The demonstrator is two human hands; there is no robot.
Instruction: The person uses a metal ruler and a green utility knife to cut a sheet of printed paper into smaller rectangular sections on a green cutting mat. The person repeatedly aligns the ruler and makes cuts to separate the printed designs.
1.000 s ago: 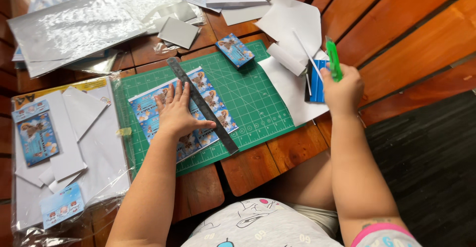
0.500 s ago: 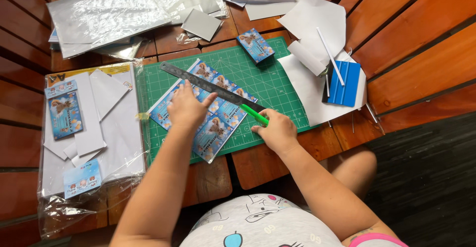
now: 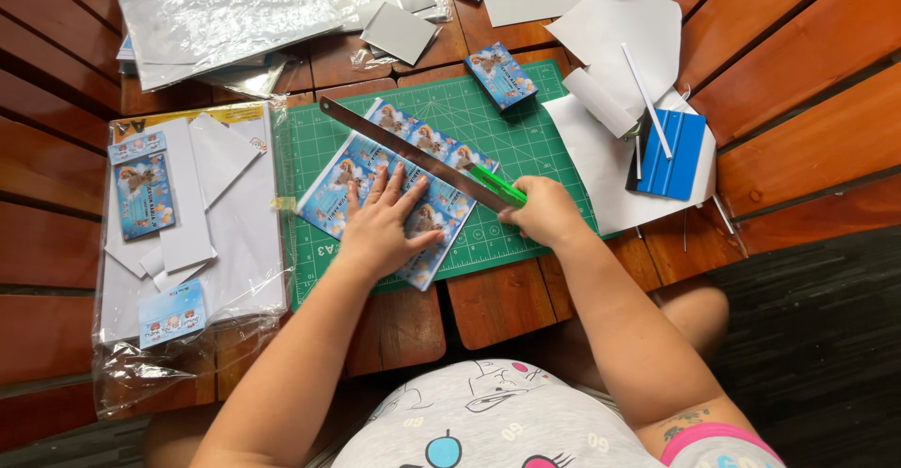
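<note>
Right hand (image 3: 549, 213) clamps a green cutter (image 3: 497, 186) along the diagonal ruler (image 3: 413, 153) (upper-left to lower-right); left hand (image 3: 383, 229) splayed flat.

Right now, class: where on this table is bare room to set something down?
Free: the green mat between the small card and metal ruler; bare wood slats at the right. Crowded: foil sheets at the top, plastic bag left.

A slatted red-brown wooden counter (image 3: 807, 102) fills the scene, dark gaps between planks, under even daylight; a dark floor (image 3: 826, 337) shows right of the fingers.
</note>
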